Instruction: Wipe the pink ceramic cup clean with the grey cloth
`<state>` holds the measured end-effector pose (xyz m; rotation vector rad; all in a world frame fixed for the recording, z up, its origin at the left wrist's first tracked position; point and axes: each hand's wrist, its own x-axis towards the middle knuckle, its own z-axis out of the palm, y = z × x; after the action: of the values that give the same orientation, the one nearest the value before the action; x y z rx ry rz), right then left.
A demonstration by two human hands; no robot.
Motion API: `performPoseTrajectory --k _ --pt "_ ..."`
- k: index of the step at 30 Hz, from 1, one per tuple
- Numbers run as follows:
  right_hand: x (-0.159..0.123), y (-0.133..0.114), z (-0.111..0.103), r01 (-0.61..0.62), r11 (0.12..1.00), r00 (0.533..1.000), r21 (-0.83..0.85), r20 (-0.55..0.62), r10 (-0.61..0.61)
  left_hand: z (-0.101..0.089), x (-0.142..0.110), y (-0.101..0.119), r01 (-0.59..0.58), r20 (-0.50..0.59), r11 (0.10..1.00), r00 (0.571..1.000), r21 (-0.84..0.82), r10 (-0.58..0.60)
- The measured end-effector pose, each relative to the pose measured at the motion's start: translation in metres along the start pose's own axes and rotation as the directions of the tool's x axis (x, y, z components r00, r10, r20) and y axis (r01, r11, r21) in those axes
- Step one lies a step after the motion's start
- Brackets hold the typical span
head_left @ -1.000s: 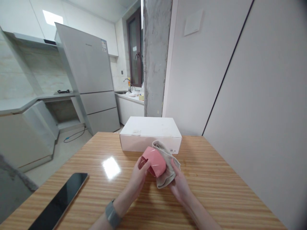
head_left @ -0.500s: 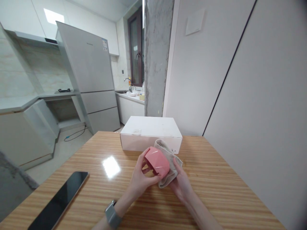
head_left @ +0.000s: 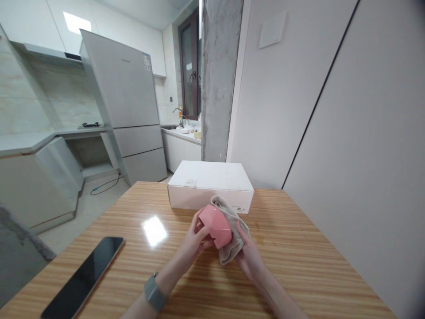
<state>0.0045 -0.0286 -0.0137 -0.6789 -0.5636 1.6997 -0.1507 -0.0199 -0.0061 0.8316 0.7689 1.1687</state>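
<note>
A glossy pink faceted shell (head_left: 217,226), hollow with a notch in its lower rim, is held above the table; its exact kind does not show. My left hand (head_left: 196,237) grips its left rim, thumb on the near side and fingers partly hidden behind and inside. Against the shell's right side lies a folded grey-beige cloth (head_left: 234,235). My right hand (head_left: 247,250) is closed on that cloth from the right, thumb on top, the other fingers underneath and mostly out of sight.
A white box (head_left: 210,186) stands just beyond my hands on the wood-grain table (head_left: 292,257). A dark phone (head_left: 84,277) lies at the left. Further off are a refrigerator (head_left: 121,84), a kitchen counter and a grey pillar (head_left: 219,79).
My left hand has turned the pink shell a little, its thumb shifting up onto the near rim. Shell and cloth have moved slightly left. The view has shifted slightly.
</note>
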Motion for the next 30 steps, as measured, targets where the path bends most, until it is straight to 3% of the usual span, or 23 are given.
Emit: performPoseTrajectory --k 2,5,8,13,15,19,21,27,30 --pt "0.0003 0.0008 -0.0021 -0.018 0.999 1.000 -0.035 -0.002 0.018 0.0003 -0.0010 0.0018 0.043 0.047 0.999 0.998 0.005 -0.043" --pt "-0.0008 0.0006 -0.0014 -0.041 0.998 0.999 -0.040 -0.009 0.041 -0.0002 -0.0010 0.0029 -0.003 0.024 0.996 1.000 0.084 0.001" --pt "-0.0025 -0.0015 0.0032 -0.020 1.000 1.000 0.002 -0.009 0.020 -0.0024 -0.0005 0.0009 -0.117 0.000 0.966 0.993 0.232 0.120" --pt "-0.0034 -0.0047 0.0056 -0.037 0.999 0.999 0.003 0.009 0.037 -0.0033 -0.0047 -0.0018 -0.349 0.080 0.805 0.931 0.480 0.357" --pt "-0.0031 -0.0046 0.0047 -0.031 1.000 1.000 -0.002 0.004 0.031 -0.0029 -0.0055 -0.0014 -0.357 0.111 0.812 0.931 0.461 0.347" --pt "-0.0029 -0.0027 0.0041 -0.017 1.000 1.000 -0.014 -0.005 0.017 -0.0046 -0.0029 -0.0016 -0.238 0.138 0.911 0.970 0.337 0.202" --pt "-0.0034 -0.0019 0.0047 -0.005 1.000 1.000 -0.021 -0.019 0.005 -0.0057 -0.0010 -0.0025 -0.239 0.122 0.916 0.970 0.323 0.210" --pt "-0.0060 -0.0018 0.0072 -0.035 0.996 0.999 -0.083 -0.020 0.033 -0.0040 -0.0036 0.0005 -0.251 0.073 0.889 0.968 0.383 0.241" --pt "-0.0066 -0.0018 0.0073 -0.031 0.997 0.999 -0.074 -0.024 0.029 -0.0034 -0.0072 0.0037 -0.361 0.152 0.768 0.931 0.528 0.333"
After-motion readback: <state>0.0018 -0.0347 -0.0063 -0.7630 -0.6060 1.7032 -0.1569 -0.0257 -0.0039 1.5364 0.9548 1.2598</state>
